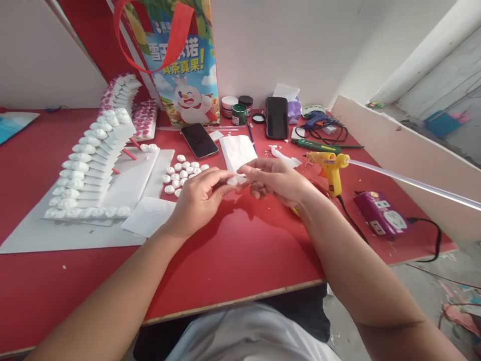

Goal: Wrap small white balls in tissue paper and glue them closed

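Above the red table, my left hand (203, 198) pinches a small white rolled paper piece (233, 180) between thumb and fingers. My right hand (272, 179) meets it from the other side, thumb and index finger closed on the same piece's right end. Just beyond my hands lies a stack of white paper sheets (238, 152). Several white paper rosettes (183, 174) sit left of the stack, partly behind my left hand. Farther left, a curved white structure (93, 160) edged with rosettes stands on a white board (33, 235).
A yellow glue gun (331, 170) with a long clear stick stands at right, near a purple power strip (383, 214). Two phones (199, 141), paint jars (239, 115) and a colourful bag (184, 70) are at the back. The table's front edge (233, 302) is near my body.
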A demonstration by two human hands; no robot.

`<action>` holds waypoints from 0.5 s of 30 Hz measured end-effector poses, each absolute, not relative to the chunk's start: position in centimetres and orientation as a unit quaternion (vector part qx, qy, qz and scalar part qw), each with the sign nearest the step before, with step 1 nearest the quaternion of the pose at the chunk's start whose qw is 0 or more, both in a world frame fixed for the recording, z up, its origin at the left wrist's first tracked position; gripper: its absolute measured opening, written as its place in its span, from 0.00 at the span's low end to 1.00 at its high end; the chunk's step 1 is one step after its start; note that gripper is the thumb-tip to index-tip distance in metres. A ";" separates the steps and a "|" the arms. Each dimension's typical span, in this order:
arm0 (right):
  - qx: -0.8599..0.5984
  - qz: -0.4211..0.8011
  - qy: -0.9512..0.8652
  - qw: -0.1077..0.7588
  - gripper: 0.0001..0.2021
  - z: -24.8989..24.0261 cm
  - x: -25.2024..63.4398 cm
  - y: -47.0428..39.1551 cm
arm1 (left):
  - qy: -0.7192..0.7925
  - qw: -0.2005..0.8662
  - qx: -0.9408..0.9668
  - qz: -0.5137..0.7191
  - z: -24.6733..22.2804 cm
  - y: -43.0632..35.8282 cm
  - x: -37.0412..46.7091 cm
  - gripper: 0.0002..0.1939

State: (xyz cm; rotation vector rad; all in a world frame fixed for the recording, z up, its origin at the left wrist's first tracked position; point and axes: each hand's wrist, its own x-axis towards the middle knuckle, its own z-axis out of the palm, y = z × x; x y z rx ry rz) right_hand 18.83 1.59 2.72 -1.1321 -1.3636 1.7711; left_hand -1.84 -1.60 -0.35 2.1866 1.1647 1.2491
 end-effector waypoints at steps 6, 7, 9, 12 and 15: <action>-0.427 0.513 -0.632 0.395 0.18 2.8 18.1 0.8 | 0.460 0.385 0.660 0.452 -0.4 -1.9 -1.5 0.14; -0.429 0.479 -0.656 0.396 0.16 2.6 17.9 0.6 | 0.463 0.403 0.646 0.453 -0.4 -1.9 -1.4 0.14; -0.431 0.402 -0.706 0.392 0.10 2.2 17.7 0.4 | 0.471 0.431 0.620 0.455 -0.4 -1.9 -1.2 0.15; -0.435 0.288 -0.772 0.365 0.05 1.8 17.7 0.1 | 0.473 0.484 0.584 0.449 -0.4 -1.8 -1.0 0.15; -0.445 0.212 -0.818 0.297 0.06 2.5 17.6 -0.1 | 0.448 0.564 0.534 0.443 -0.6 -1.8 -0.9 0.15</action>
